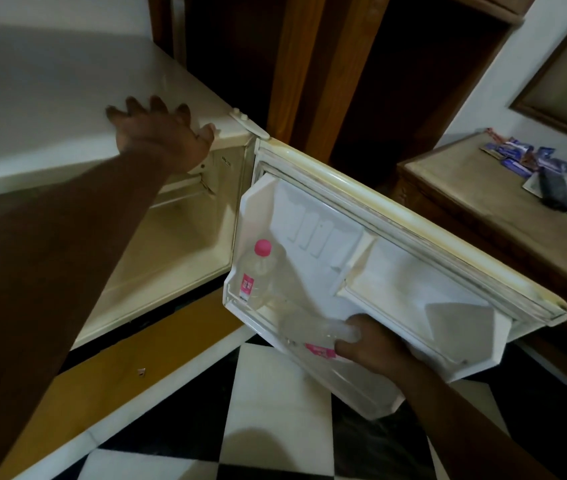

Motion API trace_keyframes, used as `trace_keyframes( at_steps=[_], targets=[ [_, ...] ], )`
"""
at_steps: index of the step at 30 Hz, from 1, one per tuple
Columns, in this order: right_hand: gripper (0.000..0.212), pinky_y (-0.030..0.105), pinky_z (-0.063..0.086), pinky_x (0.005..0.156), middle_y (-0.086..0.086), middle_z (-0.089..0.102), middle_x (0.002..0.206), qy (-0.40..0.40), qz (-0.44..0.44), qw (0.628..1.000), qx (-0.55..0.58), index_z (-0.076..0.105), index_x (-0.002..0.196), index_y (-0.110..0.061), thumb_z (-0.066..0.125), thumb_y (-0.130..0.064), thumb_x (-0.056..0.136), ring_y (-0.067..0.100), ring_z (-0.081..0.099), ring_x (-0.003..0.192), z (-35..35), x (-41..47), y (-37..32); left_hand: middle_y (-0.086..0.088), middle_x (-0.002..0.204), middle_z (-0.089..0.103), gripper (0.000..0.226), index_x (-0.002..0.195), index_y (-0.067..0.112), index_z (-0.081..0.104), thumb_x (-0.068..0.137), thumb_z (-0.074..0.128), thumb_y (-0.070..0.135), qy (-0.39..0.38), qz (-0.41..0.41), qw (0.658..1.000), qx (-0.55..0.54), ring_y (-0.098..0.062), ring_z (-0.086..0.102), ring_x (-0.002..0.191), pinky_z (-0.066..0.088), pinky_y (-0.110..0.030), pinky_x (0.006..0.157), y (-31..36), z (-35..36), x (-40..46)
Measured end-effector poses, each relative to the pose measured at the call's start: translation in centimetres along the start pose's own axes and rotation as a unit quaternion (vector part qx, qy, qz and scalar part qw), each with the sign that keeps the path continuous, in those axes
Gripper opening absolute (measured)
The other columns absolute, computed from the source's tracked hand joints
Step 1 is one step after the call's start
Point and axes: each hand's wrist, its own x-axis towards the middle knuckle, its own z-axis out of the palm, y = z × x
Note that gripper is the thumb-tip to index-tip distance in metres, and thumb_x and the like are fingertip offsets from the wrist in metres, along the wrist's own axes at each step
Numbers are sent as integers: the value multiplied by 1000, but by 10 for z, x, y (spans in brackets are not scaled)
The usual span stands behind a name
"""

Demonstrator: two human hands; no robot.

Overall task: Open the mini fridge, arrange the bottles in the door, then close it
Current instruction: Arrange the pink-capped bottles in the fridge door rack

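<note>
The white mini fridge (pixel 50 109) stands with its door (pixel 396 216) swung wide open to the right. A clear bottle with a pink cap (pixel 258 271) stands upright in the left end of the door's lower shelf (pixel 361 386). My right hand (pixel 375 344) is shut on a second clear bottle with a pink label (pixel 313 332), which lies tilted over the shelf; its cap is hidden in my hand. My left hand (pixel 161 133) rests flat on the fridge's top near the hinge, fingers spread.
The fridge's inside (pixel 178 237) shows bare walls. A wooden side table (pixel 483 209) at the right holds blue packets and a black remote. Dark wooden cabinet panels rise behind the door. Black and white floor tiles lie below.
</note>
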Motion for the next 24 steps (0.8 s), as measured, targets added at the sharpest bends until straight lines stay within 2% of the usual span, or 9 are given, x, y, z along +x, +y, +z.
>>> trace_keyframes(
  at_steps=[2,4,6,8,13,16,18,21,24],
  targets=[
    [73,39,45,102,-8,55,125,51,-11,990,130,54,131,-20,79,-50,70,18,54,120,4,-1,-17,-20,167,24,83,161,23,25,96,12,73,0,-4,1000,-4,-52,25,148,21,-67,116,-1,-1,0],
    [63,39,49,99,-7,66,115,106,-38,965,239,65,116,-22,86,-47,63,14,63,109,14,2,-34,-20,167,25,82,160,23,26,96,13,73,-1,-6,1000,-5,-52,25,148,21,-67,116,0,-2,-1],
    [46,36,51,95,-10,71,103,160,-61,923,344,68,102,-28,90,-34,62,6,67,99,29,6,-53,-20,166,27,83,161,23,26,96,13,73,0,-7,1000,-1,-51,26,148,22,-67,116,-1,-2,-1],
    [42,34,49,95,-13,68,101,197,-67,893,398,64,96,-32,90,-24,64,2,65,97,40,12,-73,-19,166,28,83,161,25,25,95,13,73,-3,-12,1000,0,-50,27,148,21,-67,116,-1,-3,-2],
    [39,50,52,86,-2,57,81,282,-58,878,383,59,84,-13,87,-33,67,21,59,81,53,29,-108,-19,164,30,81,159,23,29,96,13,72,-5,-11,1000,3,-50,29,146,23,-67,114,2,-3,-4],
    [38,49,52,80,7,57,82,311,-95,893,310,56,82,-10,83,-36,73,28,58,82,53,33,-118,-21,162,33,82,157,21,32,96,13,72,-3,-11,1000,6,-50,31,145,25,-67,113,2,-3,-4],
    [35,45,52,82,12,61,86,320,-145,901,254,59,84,-7,80,-33,77,30,58,86,52,36,-131,-21,162,33,81,157,21,32,96,14,71,-1,-10,1000,4,-50,31,145,25,-67,113,2,-4,-4],
    [33,40,50,85,10,64,93,317,-180,913,183,62,91,-7,74,-37,82,26,56,94,53,41,-148,-21,162,32,80,157,21,32,96,14,71,0,-8,1000,-1,-50,30,146,24,-67,114,1,-5,-6],
    [36,44,51,84,10,64,91,337,-176,911,161,63,91,-5,73,-38,81,25,56,91,50,42,-144,-21,161,33,80,156,20,33,97,14,70,1,-5,1000,-2,-50,31,145,25,-67,114,2,-4,-7]
  ],
)
